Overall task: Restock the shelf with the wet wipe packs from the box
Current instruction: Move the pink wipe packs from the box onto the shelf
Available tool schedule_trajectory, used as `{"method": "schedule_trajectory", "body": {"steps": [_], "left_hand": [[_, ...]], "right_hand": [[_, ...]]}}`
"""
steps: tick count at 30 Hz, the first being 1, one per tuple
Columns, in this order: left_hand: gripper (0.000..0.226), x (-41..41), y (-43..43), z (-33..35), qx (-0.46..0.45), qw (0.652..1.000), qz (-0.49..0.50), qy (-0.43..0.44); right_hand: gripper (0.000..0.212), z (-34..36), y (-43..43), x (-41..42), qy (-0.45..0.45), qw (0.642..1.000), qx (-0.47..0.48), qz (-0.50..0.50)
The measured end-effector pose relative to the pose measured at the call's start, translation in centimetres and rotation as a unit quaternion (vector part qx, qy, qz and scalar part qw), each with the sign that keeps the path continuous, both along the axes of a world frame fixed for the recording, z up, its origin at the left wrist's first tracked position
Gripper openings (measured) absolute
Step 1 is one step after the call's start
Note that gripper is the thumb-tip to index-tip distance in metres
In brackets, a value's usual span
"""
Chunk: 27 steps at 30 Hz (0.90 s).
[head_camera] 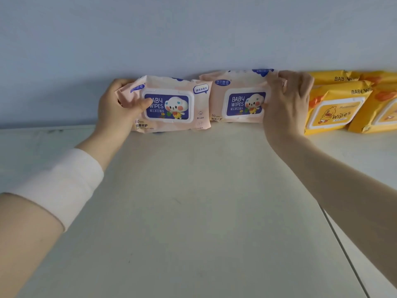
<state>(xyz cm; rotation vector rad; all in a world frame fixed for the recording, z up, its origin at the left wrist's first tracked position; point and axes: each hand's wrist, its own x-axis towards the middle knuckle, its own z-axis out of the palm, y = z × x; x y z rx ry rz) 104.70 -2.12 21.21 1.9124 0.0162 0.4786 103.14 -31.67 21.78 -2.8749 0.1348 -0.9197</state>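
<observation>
Two pink baby wipe packs with purple labels stand on edge on the white shelf (193, 190), against the pale blue wall. My left hand (117, 108) grips the left pink pack (171, 104) by its left end, thumb across the front. My right hand (287, 100) holds the right pink pack (240, 97) at its right end, fingers curled over the top edge. The two packs touch side by side. The box is not in view.
Several yellow duck wipe packs (337, 106) lean against the wall to the right of my right hand, some stacked behind others. A seam (343, 244) runs across the shelf surface at the right. A white band wraps my left forearm.
</observation>
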Motion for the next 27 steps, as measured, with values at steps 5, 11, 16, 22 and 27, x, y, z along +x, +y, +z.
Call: {"method": "schedule_trajectory", "body": {"steps": [5, 11, 16, 22, 27], "left_hand": [[0.053, -0.4, -0.5, 0.3, 0.013, 0.999, 0.036, 0.028], [0.070, -4.6, -1.7, 2.6, 0.261, 0.954, 0.122, -0.078], [0.055, -8.9, -9.6, 6.4, 0.517, 0.842, -0.044, -0.147], [0.053, -15.9, -25.8, 9.1, 0.666, 0.724, -0.159, -0.087], [0.046, -25.2, -42.8, 8.7, 0.712, 0.654, -0.234, -0.101]], "right_hand": [[0.049, 1.7, -0.2, -0.2, 0.059, 0.997, -0.047, -0.001], [0.057, 3.9, -2.1, -4.1, 0.072, 0.995, -0.055, 0.032], [0.052, 5.6, -6.1, -10.2, 0.080, 0.992, -0.082, 0.046], [0.056, 6.2, -16.7, -21.4, 0.196, 0.979, -0.055, 0.024], [0.051, 5.2, -30.4, -34.9, 0.289, 0.952, -0.023, -0.095]]}}
